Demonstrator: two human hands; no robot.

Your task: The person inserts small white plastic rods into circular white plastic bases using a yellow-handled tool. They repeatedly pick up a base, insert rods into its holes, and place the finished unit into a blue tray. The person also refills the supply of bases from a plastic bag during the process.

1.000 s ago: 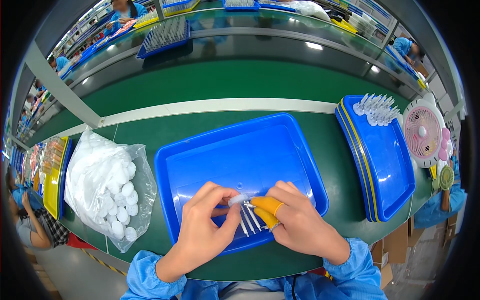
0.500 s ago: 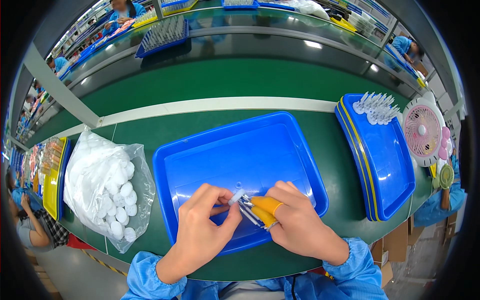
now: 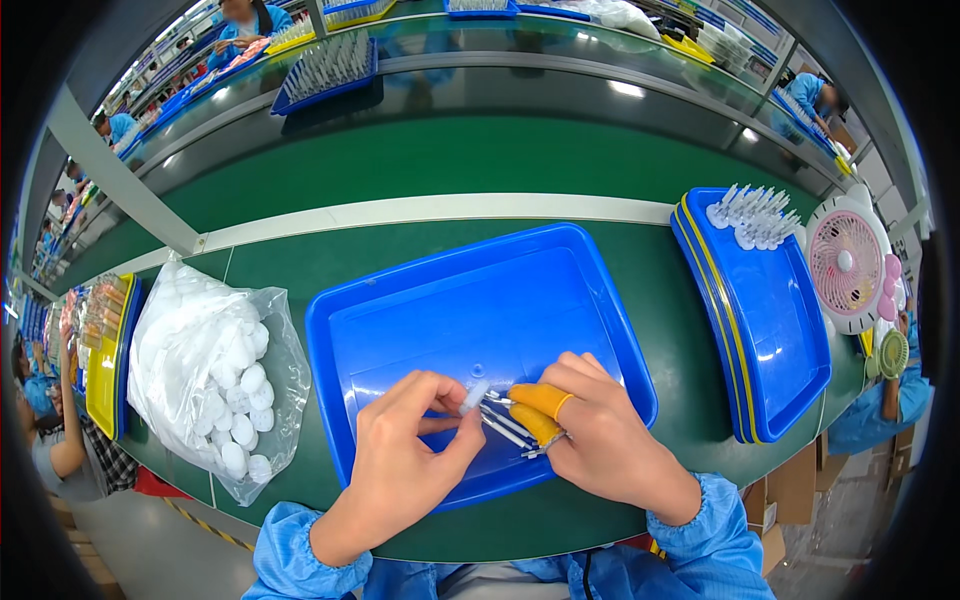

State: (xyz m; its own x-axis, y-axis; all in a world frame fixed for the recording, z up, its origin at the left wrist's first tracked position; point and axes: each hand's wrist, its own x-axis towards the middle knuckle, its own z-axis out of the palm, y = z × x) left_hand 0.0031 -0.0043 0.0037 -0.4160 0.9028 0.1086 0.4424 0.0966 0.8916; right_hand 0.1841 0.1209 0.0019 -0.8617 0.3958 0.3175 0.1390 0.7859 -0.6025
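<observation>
Small white cap (image 3: 474, 396) against thin clear tubes (image 3: 508, 424), over blue tray (image 3: 420, 330).

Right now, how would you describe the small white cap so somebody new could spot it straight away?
Find the big blue tray in the middle of the green bench. Over its near edge the two hands meet; the left hand pinches a small white cap at its fingertips. Unlike the loose white pieces in the clear bag at left, it is single and touches the thin clear sticks held by the right hand.
</observation>
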